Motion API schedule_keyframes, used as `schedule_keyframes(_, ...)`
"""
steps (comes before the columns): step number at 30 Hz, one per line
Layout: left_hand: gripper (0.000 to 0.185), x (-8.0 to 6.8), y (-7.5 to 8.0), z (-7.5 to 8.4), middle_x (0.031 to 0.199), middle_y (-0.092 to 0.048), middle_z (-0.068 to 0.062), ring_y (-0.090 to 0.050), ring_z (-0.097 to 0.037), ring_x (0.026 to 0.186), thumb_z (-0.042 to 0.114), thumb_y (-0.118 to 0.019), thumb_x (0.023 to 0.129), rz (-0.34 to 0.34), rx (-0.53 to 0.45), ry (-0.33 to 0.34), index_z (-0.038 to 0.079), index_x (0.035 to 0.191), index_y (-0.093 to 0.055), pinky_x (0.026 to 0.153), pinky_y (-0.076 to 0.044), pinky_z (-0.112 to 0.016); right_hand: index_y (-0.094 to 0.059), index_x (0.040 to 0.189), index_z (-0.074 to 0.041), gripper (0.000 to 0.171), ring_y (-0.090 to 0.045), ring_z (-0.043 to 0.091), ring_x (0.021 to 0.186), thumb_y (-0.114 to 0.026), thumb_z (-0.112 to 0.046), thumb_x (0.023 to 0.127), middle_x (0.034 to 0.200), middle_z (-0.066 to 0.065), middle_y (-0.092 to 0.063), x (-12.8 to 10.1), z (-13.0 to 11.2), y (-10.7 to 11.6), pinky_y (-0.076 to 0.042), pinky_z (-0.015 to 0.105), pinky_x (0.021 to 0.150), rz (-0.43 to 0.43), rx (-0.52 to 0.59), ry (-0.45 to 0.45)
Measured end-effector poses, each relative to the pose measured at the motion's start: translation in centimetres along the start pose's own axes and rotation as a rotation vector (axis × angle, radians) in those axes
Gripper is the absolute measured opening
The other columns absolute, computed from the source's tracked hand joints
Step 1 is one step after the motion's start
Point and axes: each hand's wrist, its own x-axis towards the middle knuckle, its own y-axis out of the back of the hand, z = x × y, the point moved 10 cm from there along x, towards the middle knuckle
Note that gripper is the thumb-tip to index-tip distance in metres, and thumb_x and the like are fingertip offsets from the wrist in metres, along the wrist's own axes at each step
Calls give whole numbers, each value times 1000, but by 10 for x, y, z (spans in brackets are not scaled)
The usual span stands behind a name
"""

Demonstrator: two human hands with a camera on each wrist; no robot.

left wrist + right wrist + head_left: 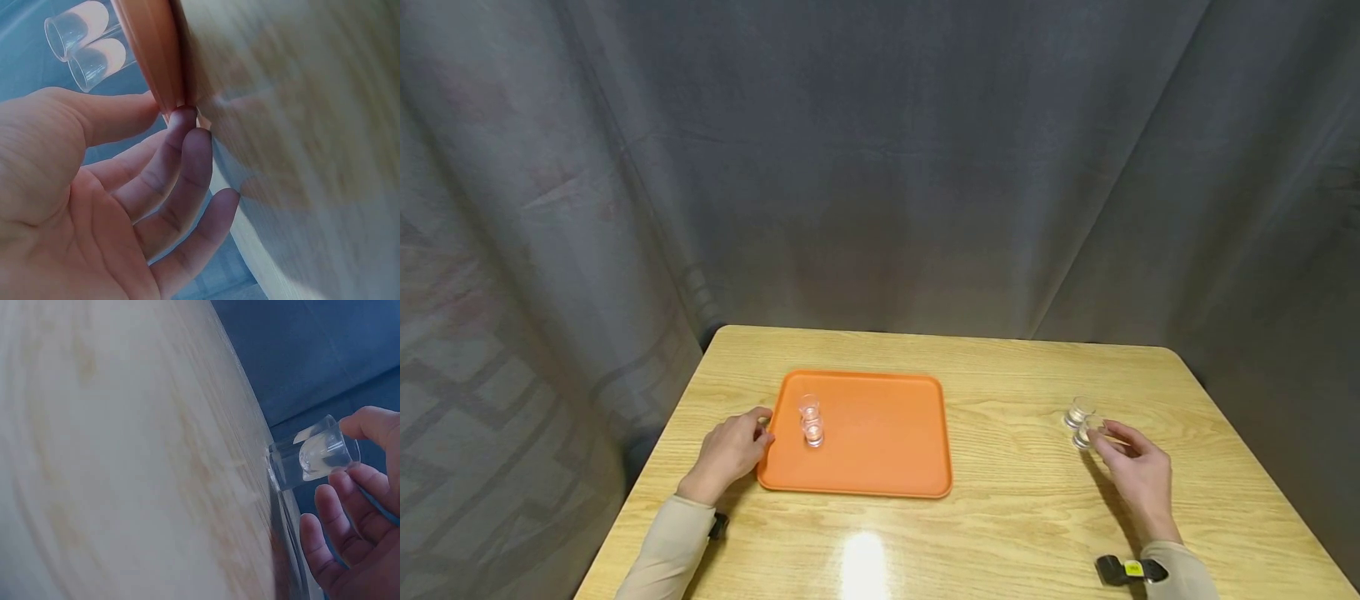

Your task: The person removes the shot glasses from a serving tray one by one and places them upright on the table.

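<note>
As seemingly pinched, glass at right hand

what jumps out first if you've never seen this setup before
The orange tray on the wooden table draws the eye first, with two small clear glasses standing near its left edge. The left hand touches that edge with its fingertips. Toward the table's right side, the right hand pinches one of two more glasses there.
</note>
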Motion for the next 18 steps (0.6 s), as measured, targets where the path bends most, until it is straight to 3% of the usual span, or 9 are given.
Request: schedule_keyframes(18,42,0,0,-1,102,-77,-7,-63,-19,78,18,-73,99,-2,-5,5,2,137,-66,68,-49,-40,-67,141,-4,59,-58,-14,83,-81,-38,94,95,-35,-57,-1,2,1,-48,11,69,1,-8,-39)
